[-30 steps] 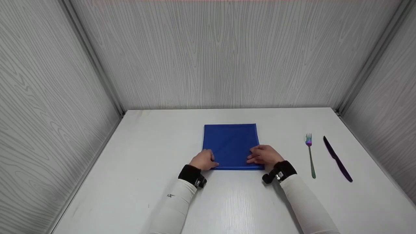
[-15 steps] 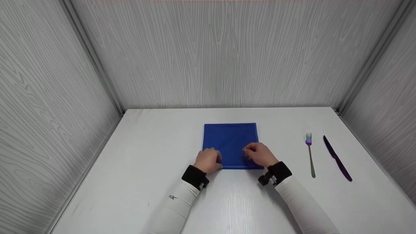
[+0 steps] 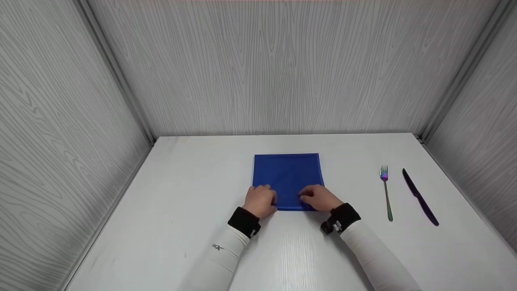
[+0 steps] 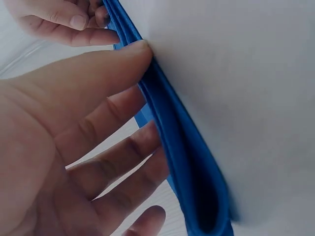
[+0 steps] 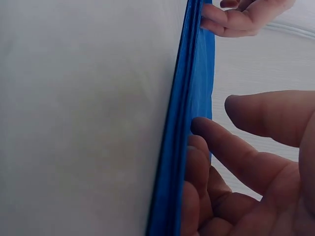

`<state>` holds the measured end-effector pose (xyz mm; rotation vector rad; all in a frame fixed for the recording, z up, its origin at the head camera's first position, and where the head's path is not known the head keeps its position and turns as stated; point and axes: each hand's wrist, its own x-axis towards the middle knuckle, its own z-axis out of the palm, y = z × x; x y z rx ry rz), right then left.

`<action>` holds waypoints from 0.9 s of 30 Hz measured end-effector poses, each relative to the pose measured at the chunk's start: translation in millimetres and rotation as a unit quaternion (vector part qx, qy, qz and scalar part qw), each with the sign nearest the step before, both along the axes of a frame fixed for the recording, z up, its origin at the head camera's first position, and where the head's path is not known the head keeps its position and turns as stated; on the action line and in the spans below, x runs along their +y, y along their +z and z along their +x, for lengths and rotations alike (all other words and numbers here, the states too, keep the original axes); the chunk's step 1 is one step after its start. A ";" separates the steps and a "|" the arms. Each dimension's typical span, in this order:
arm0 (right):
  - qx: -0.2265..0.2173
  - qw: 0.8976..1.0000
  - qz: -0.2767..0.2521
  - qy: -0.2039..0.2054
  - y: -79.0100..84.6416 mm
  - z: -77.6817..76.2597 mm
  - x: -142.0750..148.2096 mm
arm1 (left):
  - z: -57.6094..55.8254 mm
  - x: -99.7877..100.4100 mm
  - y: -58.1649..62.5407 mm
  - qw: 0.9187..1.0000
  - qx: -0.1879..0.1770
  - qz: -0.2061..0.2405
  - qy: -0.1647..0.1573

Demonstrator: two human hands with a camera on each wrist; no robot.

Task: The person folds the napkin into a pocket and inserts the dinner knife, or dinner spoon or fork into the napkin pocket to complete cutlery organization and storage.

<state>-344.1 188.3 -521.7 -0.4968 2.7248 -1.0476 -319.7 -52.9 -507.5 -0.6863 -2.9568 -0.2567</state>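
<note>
A folded blue cloth lies as a neat square on the white table, its near edge showing several layers and a rounded fold in the left wrist view. My left hand is at its near left corner, with the thumb on the layered edge and the fingers over the top, pinching the cloth. On the near right part rests my right hand. In the right wrist view its fingertips touch the cloth's top, fingers loosely bent, while the thumb stands lifted away from it.
To the right on the table lie a rainbow-tinted fork and a dark purple knife, side by side. Grey wood-grain panels close off the back and both sides.
My left hand has shifted slightly right along the near edge. The right hand has moved inward from the cloth's right side, lifted and come down again, fingers more bent. The cloth stays in place.
</note>
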 end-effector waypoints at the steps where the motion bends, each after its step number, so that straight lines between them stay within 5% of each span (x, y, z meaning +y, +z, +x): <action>1: -0.002 1.000 -0.001 0.000 -0.2 -0.1 0.2 | 0.5 1.0 -0.3 1.000 0.010 -0.011 -0.002; 6: -0.003 1.000 -0.003 0.002 0.0 0.3 0.1 | 1.0 4.9 -1.8 0.998 0.037 -0.044 -0.002; 13: -0.005 0.999 0.032 0.012 7.8 6.6 -4.5 | 0.2 4.6 0.5 0.999 0.030 -0.041 0.001; 20: 0.076 0.987 0.133 0.039 13.9 16.7 -12.0 | -1.4 1.1 3.5 1.000 0.007 -0.003 0.006; 27: 0.140 0.978 0.152 0.036 13.4 15.6 -9.5 | -3.7 -2.4 0.8 0.999 -0.034 0.037 0.004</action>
